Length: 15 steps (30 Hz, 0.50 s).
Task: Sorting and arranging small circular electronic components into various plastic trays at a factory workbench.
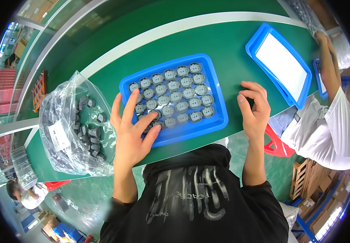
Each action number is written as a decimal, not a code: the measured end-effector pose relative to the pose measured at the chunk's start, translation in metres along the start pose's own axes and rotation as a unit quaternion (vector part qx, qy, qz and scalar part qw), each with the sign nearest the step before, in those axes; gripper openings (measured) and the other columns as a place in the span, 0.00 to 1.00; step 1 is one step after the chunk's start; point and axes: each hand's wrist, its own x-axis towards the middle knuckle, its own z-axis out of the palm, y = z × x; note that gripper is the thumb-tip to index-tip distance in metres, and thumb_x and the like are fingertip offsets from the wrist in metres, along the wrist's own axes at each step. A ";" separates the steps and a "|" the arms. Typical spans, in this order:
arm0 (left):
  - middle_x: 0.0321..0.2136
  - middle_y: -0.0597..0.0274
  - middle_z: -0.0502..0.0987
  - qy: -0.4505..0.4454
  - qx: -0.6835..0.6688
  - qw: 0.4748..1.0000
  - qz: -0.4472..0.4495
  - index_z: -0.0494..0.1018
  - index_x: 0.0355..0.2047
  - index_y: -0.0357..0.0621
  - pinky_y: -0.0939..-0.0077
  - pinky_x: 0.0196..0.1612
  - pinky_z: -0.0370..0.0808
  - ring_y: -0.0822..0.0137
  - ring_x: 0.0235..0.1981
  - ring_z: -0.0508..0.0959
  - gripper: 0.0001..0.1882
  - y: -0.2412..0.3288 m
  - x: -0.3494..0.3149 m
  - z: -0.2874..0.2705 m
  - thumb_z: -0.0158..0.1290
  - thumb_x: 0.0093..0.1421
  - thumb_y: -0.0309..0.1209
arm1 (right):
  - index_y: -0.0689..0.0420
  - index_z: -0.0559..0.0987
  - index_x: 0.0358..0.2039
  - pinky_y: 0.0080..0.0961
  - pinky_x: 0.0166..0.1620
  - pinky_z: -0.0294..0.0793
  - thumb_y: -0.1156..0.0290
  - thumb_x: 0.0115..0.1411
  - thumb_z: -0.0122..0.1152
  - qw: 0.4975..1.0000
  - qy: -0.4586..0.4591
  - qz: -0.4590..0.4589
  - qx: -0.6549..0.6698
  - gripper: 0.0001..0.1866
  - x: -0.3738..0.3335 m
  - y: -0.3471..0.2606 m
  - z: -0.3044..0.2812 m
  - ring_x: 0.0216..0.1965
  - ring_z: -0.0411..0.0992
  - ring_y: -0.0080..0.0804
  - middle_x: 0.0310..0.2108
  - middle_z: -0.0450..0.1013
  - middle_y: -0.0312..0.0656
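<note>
A blue tray (191, 131) lies on the green table before me, holding rows of small grey rounded plastic parts (175, 96). My left hand (131, 131) reaches over the tray's left edge with its fingers spread, the fingertips on or just above the parts in the near left corner. Some parts there are hidden under the fingers. To the right of the tray, apart from it, my right hand (256, 109) hovers over the table edge. Its fingers are loosely bent, thumb apart, with nothing in them.
Left of the tray stands a clear plastic bag (55, 117) with a heap of loose grey parts (88, 135). Stacked blue trays (260, 40) with a white sheet lie at the far right. Beside them sits a person in a white shirt (324, 133), near a red stool (278, 143).
</note>
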 end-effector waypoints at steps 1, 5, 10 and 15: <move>0.70 0.52 0.62 0.000 0.000 1.000 0.000 0.84 0.41 0.47 0.42 0.69 0.53 0.34 0.70 0.52 0.15 0.000 -0.001 -0.001 0.67 0.51 0.32 | 0.63 0.81 0.36 0.31 0.52 0.70 0.77 0.59 0.64 1.000 0.000 0.000 0.000 0.05 -0.001 0.000 0.000 0.56 0.71 0.39 0.51 0.78 0.45; 0.70 0.52 0.61 -0.009 0.002 1.000 -0.009 0.84 0.42 0.46 0.41 0.69 0.53 0.33 0.70 0.51 0.18 0.005 -0.006 -0.001 0.68 0.50 0.32 | 0.63 0.81 0.36 0.31 0.52 0.71 0.76 0.59 0.64 1.000 0.001 0.000 -0.007 0.05 -0.004 -0.002 0.000 0.55 0.71 0.39 0.50 0.78 0.45; 0.70 0.51 0.59 -0.011 0.001 1.000 -0.019 0.84 0.43 0.45 0.40 0.68 0.53 0.32 0.70 0.50 0.19 0.007 -0.007 0.001 0.69 0.49 0.32 | 0.63 0.81 0.35 0.31 0.53 0.70 0.77 0.59 0.64 1.000 0.010 0.003 -0.007 0.05 -0.006 0.000 0.002 0.55 0.71 0.39 0.50 0.78 0.45; 0.69 0.51 0.63 0.013 -0.018 1.000 -0.023 0.82 0.46 0.46 0.46 0.70 0.54 0.39 0.70 0.55 0.19 0.007 -0.004 0.000 0.66 0.51 0.30 | 0.63 0.81 0.35 0.33 0.55 0.70 0.79 0.58 0.65 0.999 0.025 -0.023 -0.005 0.05 -0.003 -0.001 0.000 0.54 0.71 0.41 0.49 0.78 0.47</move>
